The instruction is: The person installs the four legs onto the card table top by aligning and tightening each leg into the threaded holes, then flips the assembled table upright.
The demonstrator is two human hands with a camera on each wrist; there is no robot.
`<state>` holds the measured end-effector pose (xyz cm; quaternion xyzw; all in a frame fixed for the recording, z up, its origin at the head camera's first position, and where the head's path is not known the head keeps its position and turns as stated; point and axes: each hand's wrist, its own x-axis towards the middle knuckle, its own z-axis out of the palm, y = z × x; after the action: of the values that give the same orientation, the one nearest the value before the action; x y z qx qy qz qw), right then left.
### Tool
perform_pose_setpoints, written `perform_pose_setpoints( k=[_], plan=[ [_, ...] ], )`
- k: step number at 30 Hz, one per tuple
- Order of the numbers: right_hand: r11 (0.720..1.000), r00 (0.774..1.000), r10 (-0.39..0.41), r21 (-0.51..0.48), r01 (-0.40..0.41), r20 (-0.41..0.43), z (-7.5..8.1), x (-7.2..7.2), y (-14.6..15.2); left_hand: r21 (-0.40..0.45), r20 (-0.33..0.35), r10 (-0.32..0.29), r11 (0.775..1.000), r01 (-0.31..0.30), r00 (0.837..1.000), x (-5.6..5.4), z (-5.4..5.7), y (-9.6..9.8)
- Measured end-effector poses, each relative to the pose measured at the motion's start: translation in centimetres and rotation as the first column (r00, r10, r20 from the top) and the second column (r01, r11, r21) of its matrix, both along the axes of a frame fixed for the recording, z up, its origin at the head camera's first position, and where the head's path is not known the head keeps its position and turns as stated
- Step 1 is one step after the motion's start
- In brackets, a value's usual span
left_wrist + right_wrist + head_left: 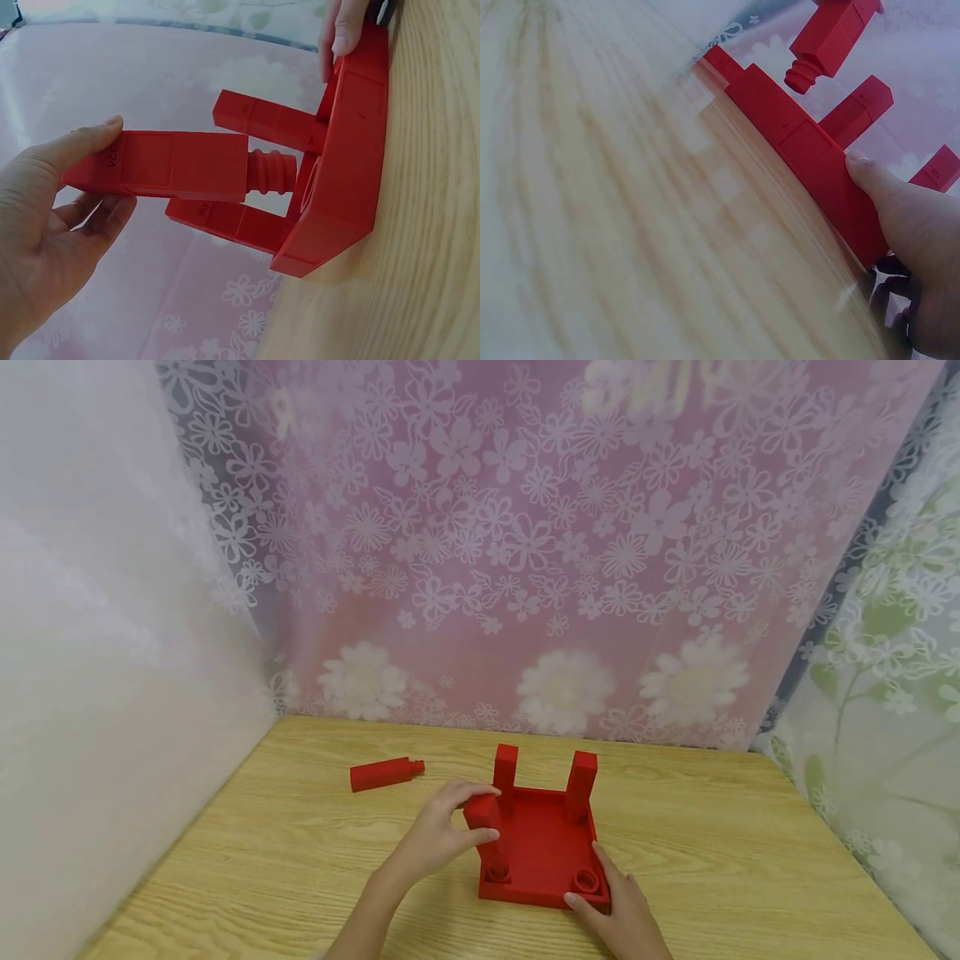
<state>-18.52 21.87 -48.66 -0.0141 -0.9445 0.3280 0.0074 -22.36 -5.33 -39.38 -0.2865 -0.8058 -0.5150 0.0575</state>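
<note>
Gripping threaded red post (191, 165) — left hand (41, 221); marking (112, 154) seemingly "12A".

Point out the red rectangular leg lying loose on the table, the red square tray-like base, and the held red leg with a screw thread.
Loose red rectangular leg (382, 773): head view, mid-body.
Red square tray-like base (543, 847): head view, bare inner floor.
Held red screw-threaded leg (184, 165): left wrist view, flat side.

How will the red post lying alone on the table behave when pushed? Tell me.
The red post should stay stiff: its body looks straight and sharp-edged. Its flat sides suggest sliding, rather than rolling, across the table.
</note>
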Motion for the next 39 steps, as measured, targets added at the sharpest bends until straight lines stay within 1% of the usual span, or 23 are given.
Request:
perform_pose_setpoints(
  k=[6,9,13,18,21,24,29,35,39],
  plan=[
    [1.000,1.000,-0.001,0.008,0.001,0.001,0.2,0.0,-0.1,-0.028,0.023,-0.021,0.999,0.022,1.000,0.2,-0.2,0.6],
    [1.000,1.000,-0.001,0.009,0.001,0.000,0.2,0.0,-0.1,-0.042,0.026,-0.022,0.999,0.023,0.999,0.2,-0.3,0.7],
    [1.000,1.000,0.000,0.004,0.000,0.001,0.1,0.0,0.0,-0.083,0.006,-0.010,0.996,0.011,1.000,0.3,-0.4,1.0],
    [1.000,1.000,-0.012,-0.001,0.012,0.009,-0.2,-0.1,0.1,-0.124,-0.028,-0.012,0.992,0.008,1.000,0.3,-0.5,1.3],
    [1.000,1.000,-0.014,-0.004,0.014,0.012,-0.3,-0.1,0.1,-0.128,-0.018,-0.011,0.992,0.008,1.000,0.3,-0.6,1.5],
    [1.000,1.000,-0.012,-0.007,0.012,0.010,-0.4,-0.1,0.2,-0.124,-0.006,0.003,0.992,-0.003,1.000,0.4,-0.7,1.6],
    [1.000,1.000,-0.009,-0.007,0.009,0.005,-0.4,-0.1,0.2,-0.091,0.002,0.011,0.996,-0.011,1.000,0.4,-0.8,1.8],
    [1.000,1.000,-0.007,-0.005,0.007,0.005,-0.4,-0.1,0.2,-0.046,0.017,0.001,0.999,0.000,1.000,0.3,-1.0,2.0],
    [1.000,1.000,-0.003,-0.012,0.003,0.005,-0.3,-0.1,0.2,0.011,0.033,-0.013,1.000,0.013,0.999,0.1,-1.2,2.1]
  ],
)
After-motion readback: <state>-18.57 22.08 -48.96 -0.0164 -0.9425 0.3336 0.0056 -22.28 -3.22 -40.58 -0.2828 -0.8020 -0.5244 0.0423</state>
